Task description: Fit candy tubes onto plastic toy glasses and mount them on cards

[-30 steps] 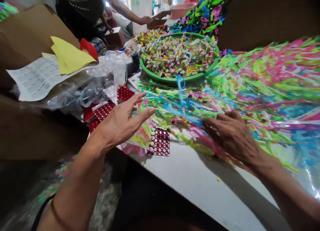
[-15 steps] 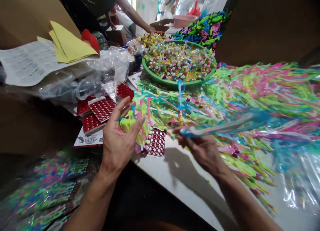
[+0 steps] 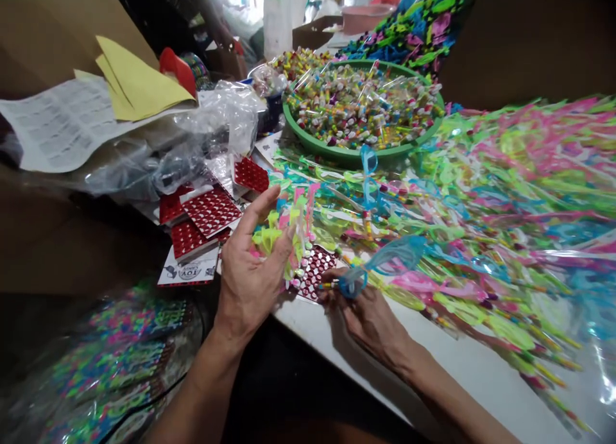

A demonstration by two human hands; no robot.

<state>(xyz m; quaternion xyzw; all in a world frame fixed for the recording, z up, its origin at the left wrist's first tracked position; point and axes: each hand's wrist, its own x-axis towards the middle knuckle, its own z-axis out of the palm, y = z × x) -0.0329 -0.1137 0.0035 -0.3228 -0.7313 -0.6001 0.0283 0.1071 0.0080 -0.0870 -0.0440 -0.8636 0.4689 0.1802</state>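
My left hand is curled around a bunch of colourful plastic pieces, green, pink and white, with pale round ends at the lower right. Between the fingers of my right hand is a blue glasses-shaped candy toy, its short yellow-and-red candy end pointing left toward the bunch. Beneath both hands lies a red dotted card near the table's edge. Another blue glasses-shaped toy lies beyond my right hand on the heap of similar toys.
A green basin full of candy tubes stands behind. Red cards, clear plastic bags and papers are at left. Bagged coloured toys sit below the table's edge. A person's arm shows at the back.
My right hand has brought the blue toy lower and nearer my left hand, turning it and slowing. My left hand keeps its bunch. The view has shifted; the other person's arm has drawn back.
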